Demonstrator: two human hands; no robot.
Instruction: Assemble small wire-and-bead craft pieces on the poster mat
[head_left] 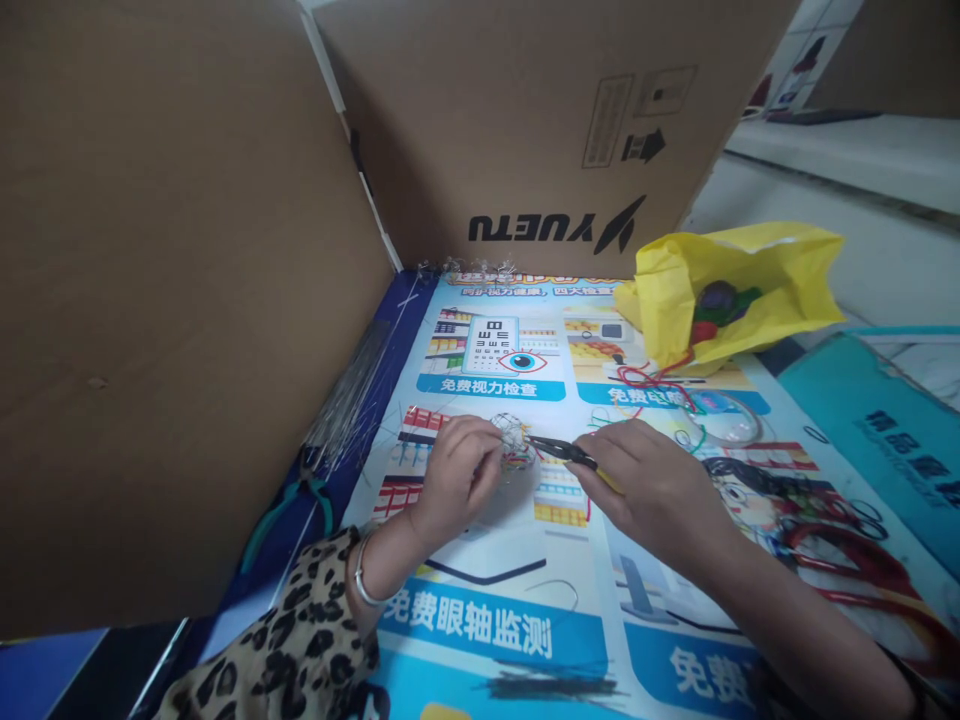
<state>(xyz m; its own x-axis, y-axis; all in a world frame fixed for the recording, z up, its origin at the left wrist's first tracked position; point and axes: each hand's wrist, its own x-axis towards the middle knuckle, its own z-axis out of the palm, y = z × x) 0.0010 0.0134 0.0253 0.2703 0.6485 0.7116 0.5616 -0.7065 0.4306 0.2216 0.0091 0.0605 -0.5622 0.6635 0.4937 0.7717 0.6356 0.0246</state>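
My left hand (459, 475), with a silver bangle at its wrist, pinches the left edge of a small wire ball (514, 440) between thumb and fingers. The ball is an openwork tangle of thin wire with some coloured bits in it. My right hand (649, 490) is wrapped round the handles of black-jawed pliers (561, 451). The pliers point left, and their tips touch the right side of the wire ball. Both hands are held over the printed poster sheet (517, 600) near its middle.
Cardboard panels (525, 120) stand behind and left. Teal pliers (300, 500) and a wire bundle (352, 400) lie left; dark wires (551, 685) lie in front. At right are a yellow bag (780, 290), tape roll (724, 418), red-handled scissors (855, 560) and teal box (885, 440).
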